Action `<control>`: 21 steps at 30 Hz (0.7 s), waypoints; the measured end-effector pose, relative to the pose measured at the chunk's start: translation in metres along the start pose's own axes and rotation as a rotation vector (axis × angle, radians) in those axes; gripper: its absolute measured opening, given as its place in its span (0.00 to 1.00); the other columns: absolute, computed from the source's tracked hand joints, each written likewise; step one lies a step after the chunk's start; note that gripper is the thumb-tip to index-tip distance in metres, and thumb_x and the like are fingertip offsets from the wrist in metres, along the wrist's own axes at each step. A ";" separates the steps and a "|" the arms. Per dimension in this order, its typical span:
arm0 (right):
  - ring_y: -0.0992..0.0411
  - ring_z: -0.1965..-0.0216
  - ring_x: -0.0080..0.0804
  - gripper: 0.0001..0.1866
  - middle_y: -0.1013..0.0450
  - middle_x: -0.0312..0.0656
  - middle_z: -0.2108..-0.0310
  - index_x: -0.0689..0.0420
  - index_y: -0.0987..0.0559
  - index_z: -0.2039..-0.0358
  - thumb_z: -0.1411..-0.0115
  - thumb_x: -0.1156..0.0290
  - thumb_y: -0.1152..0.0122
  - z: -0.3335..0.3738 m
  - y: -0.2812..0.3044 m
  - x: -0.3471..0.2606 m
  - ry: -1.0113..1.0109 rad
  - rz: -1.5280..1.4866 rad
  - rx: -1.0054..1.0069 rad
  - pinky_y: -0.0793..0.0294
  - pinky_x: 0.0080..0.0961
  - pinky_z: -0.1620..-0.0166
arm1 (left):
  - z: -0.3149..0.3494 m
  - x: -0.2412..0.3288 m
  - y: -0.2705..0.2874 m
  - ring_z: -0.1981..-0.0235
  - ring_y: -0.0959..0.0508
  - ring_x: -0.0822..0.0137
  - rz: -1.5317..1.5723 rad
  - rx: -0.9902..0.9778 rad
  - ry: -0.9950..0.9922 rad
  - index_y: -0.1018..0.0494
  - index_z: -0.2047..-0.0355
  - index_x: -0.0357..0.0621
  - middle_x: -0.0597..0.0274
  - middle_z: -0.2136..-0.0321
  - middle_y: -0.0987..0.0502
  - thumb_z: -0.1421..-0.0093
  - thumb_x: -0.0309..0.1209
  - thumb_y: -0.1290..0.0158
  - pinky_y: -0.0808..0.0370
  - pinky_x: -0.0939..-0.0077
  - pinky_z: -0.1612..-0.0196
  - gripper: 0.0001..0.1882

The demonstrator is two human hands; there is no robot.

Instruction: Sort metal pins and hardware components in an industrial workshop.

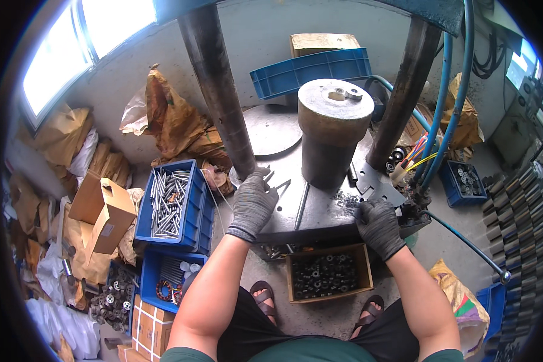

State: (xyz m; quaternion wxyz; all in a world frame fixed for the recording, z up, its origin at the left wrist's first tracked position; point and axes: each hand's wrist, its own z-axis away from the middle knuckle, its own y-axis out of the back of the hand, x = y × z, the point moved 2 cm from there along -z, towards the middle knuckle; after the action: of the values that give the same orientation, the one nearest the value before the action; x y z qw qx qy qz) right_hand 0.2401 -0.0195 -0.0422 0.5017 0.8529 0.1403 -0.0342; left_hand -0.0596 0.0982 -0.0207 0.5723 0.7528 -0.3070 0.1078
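My left hand (pixel 250 206), in a dark grey glove, is over the left front of the steel machine table (pixel 271 223), beside a round column (pixel 220 90). Its fingers are apart, and short thin metal pieces (pixel 283 184) show just beyond them. My right hand (pixel 380 228), gloved the same way, is at the table's right front with its fingers curled; whatever they may hold is hidden. Small dark bits (pixel 346 201) lie beside it. Between the hands a long metal rod (pixel 302 206) lies in front of a thick steel cylinder (pixel 335 133) carrying small rings (pixel 353 94).
A wooden box of dark nut-like parts (pixel 329 274) sits below the table, between my feet. Blue bins, one with metal pins (pixel 170 202), stand left, near an open carton (pixel 105 211). Blue hoses (pixel 458 102) and a ball-ended lever (pixel 473 250) are at right.
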 end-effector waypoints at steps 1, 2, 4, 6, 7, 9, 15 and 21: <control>0.25 0.65 0.52 0.04 0.25 0.48 0.73 0.55 0.21 0.70 0.45 0.71 0.35 0.000 0.004 -0.006 0.044 0.001 -0.013 0.28 0.49 0.59 | -0.001 -0.004 0.001 0.63 0.17 0.58 0.117 0.064 -0.012 0.25 0.47 0.42 0.53 0.67 0.19 0.44 0.27 0.40 0.20 0.66 0.55 0.22; 0.25 0.65 0.51 0.04 0.24 0.46 0.73 0.54 0.21 0.69 0.45 0.71 0.34 0.001 0.007 -0.009 0.088 0.002 -0.026 0.28 0.48 0.59 | -0.002 -0.006 0.002 0.66 0.19 0.63 0.233 0.128 -0.023 0.26 0.48 0.42 0.56 0.68 0.20 0.43 0.24 0.40 0.20 0.70 0.58 0.21; 0.25 0.65 0.50 0.05 0.24 0.45 0.71 0.54 0.21 0.69 0.46 0.70 0.34 0.005 0.007 -0.010 0.113 -0.020 -0.046 0.29 0.47 0.58 | -0.003 0.000 0.006 0.66 0.17 0.64 0.303 0.184 -0.020 0.24 0.52 0.42 0.55 0.68 0.19 0.44 0.21 0.41 0.20 0.70 0.60 0.18; 0.25 0.64 0.49 0.06 0.24 0.43 0.70 0.53 0.22 0.69 0.48 0.70 0.33 0.008 0.008 -0.010 0.140 -0.042 -0.066 0.29 0.47 0.57 | -0.003 0.002 0.006 0.68 0.19 0.69 0.494 0.252 -0.069 0.24 0.51 0.41 0.58 0.68 0.20 0.42 0.20 0.42 0.21 0.72 0.62 0.17; 0.25 0.64 0.49 0.07 0.24 0.43 0.70 0.53 0.22 0.69 0.48 0.70 0.33 0.009 0.009 -0.010 0.160 -0.039 -0.061 0.29 0.46 0.57 | -0.003 0.003 0.006 0.69 0.20 0.72 0.526 0.255 -0.107 0.25 0.51 0.41 0.61 0.67 0.21 0.41 0.20 0.42 0.22 0.73 0.63 0.16; 0.25 0.63 0.49 0.07 0.24 0.42 0.69 0.52 0.22 0.69 0.48 0.70 0.33 0.009 0.010 -0.010 0.181 -0.034 -0.057 0.29 0.46 0.56 | -0.001 0.011 0.010 0.66 0.21 0.73 0.579 0.202 -0.048 0.25 0.50 0.40 0.60 0.64 0.21 0.40 0.21 0.41 0.23 0.75 0.60 0.16; 0.24 0.70 0.48 0.05 0.24 0.45 0.74 0.55 0.24 0.72 0.47 0.75 0.34 0.007 0.002 0.002 0.050 -0.200 -0.005 0.26 0.42 0.63 | -0.004 0.013 0.002 0.67 0.21 0.72 0.603 0.114 0.020 0.22 0.53 0.37 0.59 0.66 0.21 0.38 0.25 0.40 0.23 0.76 0.61 0.13; 0.26 0.75 0.35 0.06 0.24 0.44 0.76 0.58 0.22 0.70 0.43 0.74 0.32 0.011 -0.012 0.025 -0.449 -0.536 0.028 0.25 0.30 0.64 | -0.003 -0.002 -0.021 0.63 0.19 0.63 0.132 0.013 -0.072 0.21 0.55 0.35 0.53 0.63 0.20 0.35 0.32 0.41 0.22 0.69 0.55 0.13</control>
State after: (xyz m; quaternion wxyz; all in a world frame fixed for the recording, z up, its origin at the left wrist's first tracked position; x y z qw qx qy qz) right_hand 0.2612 -0.0179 -0.0627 0.4816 0.7637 0.2449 -0.3534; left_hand -0.0479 0.1047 -0.0378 0.5474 0.7382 -0.3756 0.1200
